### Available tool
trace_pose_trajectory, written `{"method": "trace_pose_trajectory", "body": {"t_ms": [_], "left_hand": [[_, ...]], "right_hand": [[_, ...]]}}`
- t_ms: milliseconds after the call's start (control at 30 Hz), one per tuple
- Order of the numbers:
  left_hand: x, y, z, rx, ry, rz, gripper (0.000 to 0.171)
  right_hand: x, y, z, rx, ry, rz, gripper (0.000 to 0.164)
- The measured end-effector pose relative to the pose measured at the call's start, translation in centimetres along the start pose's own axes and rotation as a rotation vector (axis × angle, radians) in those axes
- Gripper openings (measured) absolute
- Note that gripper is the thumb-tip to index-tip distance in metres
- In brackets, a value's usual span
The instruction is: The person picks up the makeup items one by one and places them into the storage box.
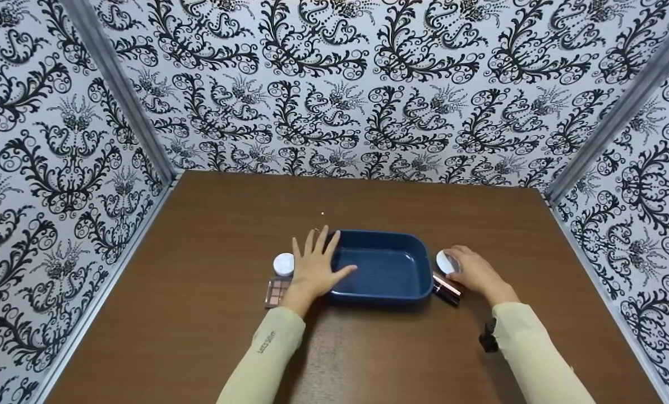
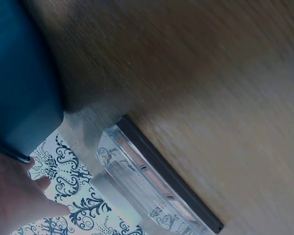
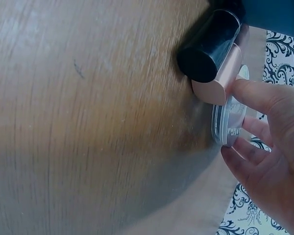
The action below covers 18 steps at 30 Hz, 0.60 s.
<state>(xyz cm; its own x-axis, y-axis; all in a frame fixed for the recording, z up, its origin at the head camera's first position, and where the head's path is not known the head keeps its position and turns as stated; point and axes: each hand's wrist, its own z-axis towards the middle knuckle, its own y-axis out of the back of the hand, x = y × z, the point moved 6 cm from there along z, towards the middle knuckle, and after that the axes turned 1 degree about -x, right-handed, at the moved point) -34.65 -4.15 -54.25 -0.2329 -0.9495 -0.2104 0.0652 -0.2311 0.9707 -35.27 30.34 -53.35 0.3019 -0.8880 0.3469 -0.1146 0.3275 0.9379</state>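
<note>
My left hand (image 1: 313, 273) lies with its fingers spread over the left side of a deep blue rectangular dish (image 1: 382, 275). To its left are a round white-lidded jar (image 1: 283, 264) and a clear-lidded eyeshadow palette (image 1: 276, 293), both seen close in the left wrist view. On the dish's right, my right hand (image 1: 476, 273) pinches a flat round cosmetic case (image 1: 446, 263) with a pale top and clear rim (image 3: 225, 122) between thumb and fingers. Beside it lie a black cylindrical tube (image 3: 206, 49) and a rose-gold tube (image 3: 218, 83), near the dish's right wall.
A brown wooden table (image 1: 227, 224) carries everything. Black-and-white patterned walls (image 1: 334, 101) enclose it at the back and sides, with grey metal posts (image 1: 124, 90) at the corners. A dark object (image 1: 488, 336) shows by the right sleeve.
</note>
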Motion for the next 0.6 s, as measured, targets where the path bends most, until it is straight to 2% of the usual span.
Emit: {"method": "trace_pose_trajectory", "body": {"t_ms": [300,600], "left_hand": [[0.09,-0.15,-0.01,-0.016,0.000,0.016,0.094],[-0.11,0.15,-0.18,-0.003,-0.002,-0.002,0.093]], "right_hand": [[0.02,-0.04,0.05,0.022,-0.012,-0.012,0.060],[-0.24,0.08,0.21,0.003,-0.025,-0.038,0.061]]}}
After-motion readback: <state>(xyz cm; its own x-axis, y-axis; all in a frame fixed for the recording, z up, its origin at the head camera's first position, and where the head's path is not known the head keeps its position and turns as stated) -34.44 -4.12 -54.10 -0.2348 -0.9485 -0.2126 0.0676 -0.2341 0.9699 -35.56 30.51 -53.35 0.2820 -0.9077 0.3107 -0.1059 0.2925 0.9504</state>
